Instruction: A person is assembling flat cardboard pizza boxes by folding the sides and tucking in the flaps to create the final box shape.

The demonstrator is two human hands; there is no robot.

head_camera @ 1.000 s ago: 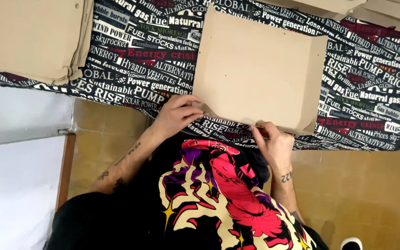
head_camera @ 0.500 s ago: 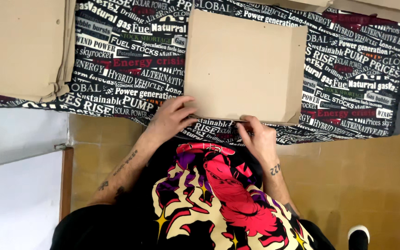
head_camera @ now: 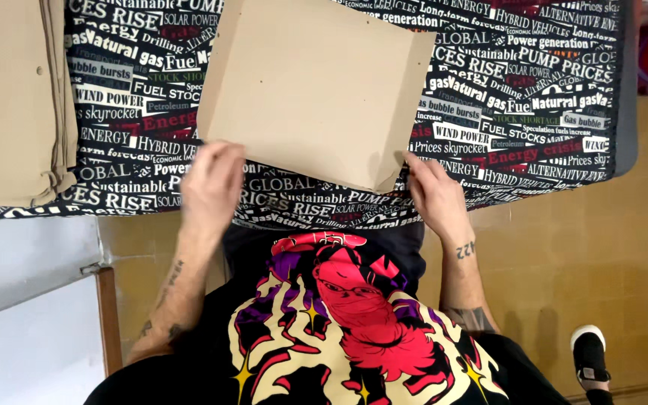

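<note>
— Where the desk (head_camera: 534, 90) is covered by a black printed cloth, what is being handled?

— A flat, square cardboard box (head_camera: 313, 86) is seen in the upper middle of the frame, lying on the cloth and turned slightly askew. Its near edge is met by both hands.

— How are the hands set?

— The left hand (head_camera: 213, 184) is laid at the box's lower left edge, fingers loosely curled and mostly flat on the cloth; whether anything is pinched cannot be told. The right hand (head_camera: 435, 196) is placed at the lower right corner, fingertips touching the cardboard edge, partly open, with no full grasp shown.

— How would the box be expected to handle?

— It is judged light and fairly stiff, though thin board can be bent or creased if squeezed mid-panel. A dry, matte surface is suggested, so little slipping is expected. Hold is best taken at opposite edges or corners.

— What else is about?

— A stack of flat cardboard (head_camera: 13, 97) is seen at the upper left, well apart from the box.
</note>
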